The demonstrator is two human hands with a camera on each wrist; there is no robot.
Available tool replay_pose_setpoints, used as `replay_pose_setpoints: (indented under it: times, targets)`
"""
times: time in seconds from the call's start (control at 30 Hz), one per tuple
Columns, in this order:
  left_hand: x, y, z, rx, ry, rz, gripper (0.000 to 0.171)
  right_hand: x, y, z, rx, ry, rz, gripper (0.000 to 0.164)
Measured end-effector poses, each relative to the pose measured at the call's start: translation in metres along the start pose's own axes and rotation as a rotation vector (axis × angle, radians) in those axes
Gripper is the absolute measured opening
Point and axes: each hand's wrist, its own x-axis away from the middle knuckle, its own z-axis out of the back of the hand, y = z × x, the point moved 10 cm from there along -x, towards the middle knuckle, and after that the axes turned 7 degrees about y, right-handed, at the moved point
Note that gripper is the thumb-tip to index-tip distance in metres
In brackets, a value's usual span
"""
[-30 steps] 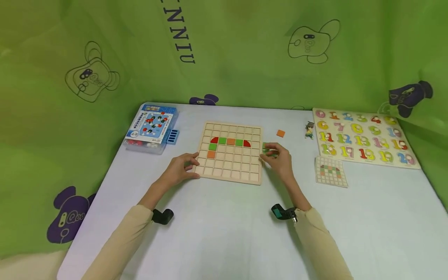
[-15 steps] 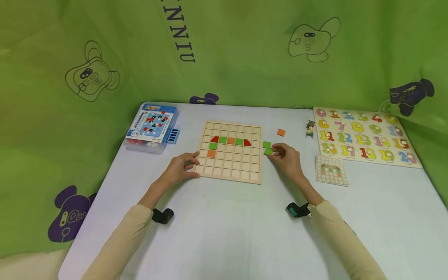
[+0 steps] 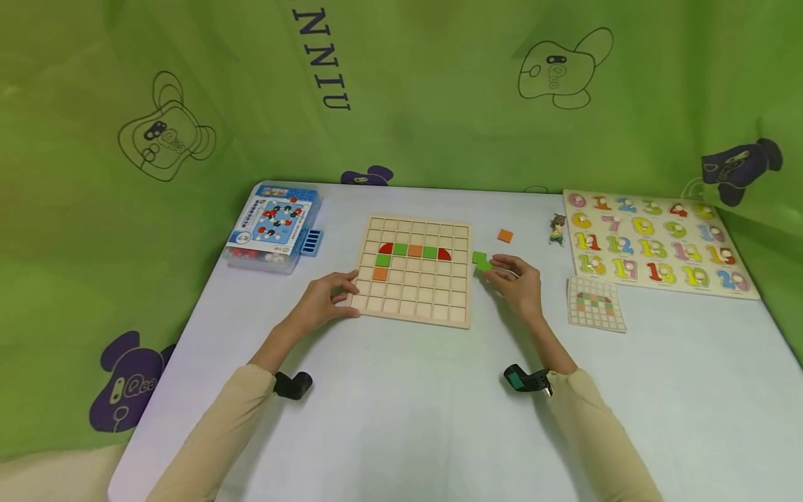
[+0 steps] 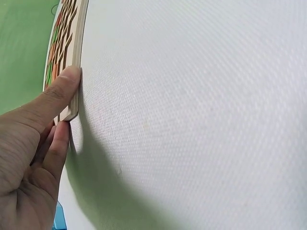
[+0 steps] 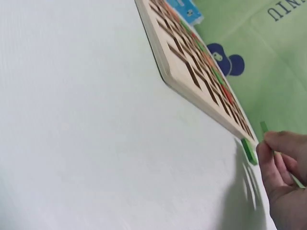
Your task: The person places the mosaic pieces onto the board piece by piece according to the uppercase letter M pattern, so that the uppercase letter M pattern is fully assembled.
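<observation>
A wooden grid board [image 3: 414,293] lies on the table with red, green and orange pieces set in some of its squares. My left hand [image 3: 325,303] grips its near left corner, with thumb and fingers around the edge, as the left wrist view shows. Beside the board's right edge, my right hand [image 3: 519,282] pinches a green square tile [image 3: 485,265] between thumb and fingers. Another green tile [image 3: 479,257] is right by it, next to the board. In the right wrist view one green tile [image 5: 249,151] lies on the table by the board's corner.
Behind the right hand lies an orange tile [image 3: 505,236]. Further right are a small figurine [image 3: 556,229], a pattern card [image 3: 596,305] and a number puzzle board [image 3: 659,240]. A plastic box [image 3: 270,226] and a small blue piece [image 3: 311,242] stand at the left.
My right hand has drawn away from the board's right edge, uncovering the green tiles, and the pinched tile has shifted slightly toward the other one. The left hand stays on the board's corner.
</observation>
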Motion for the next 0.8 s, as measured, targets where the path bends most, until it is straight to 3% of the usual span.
replay_pose_setpoints:
  times: [0.4, 0.67, 0.8]
  targets:
    - [-0.001, 0.002, 0.0, -0.004, 0.007, -0.015, 0.037, 0.009, -0.003, -0.03, -0.016, -0.04, 0.024, 0.038]
    - [0.0, 0.001, 0.001, -0.004, 0.01, 0.004, 0.038, 0.021, -0.039, -0.051, -0.025, -0.075, 0.059, 0.035]
    - [0.0, 0.002, 0.001, 0.009, 0.008, 0.007, 0.038, 0.016, -0.028, -0.064, 0.027, -0.069, 0.079, 0.034]
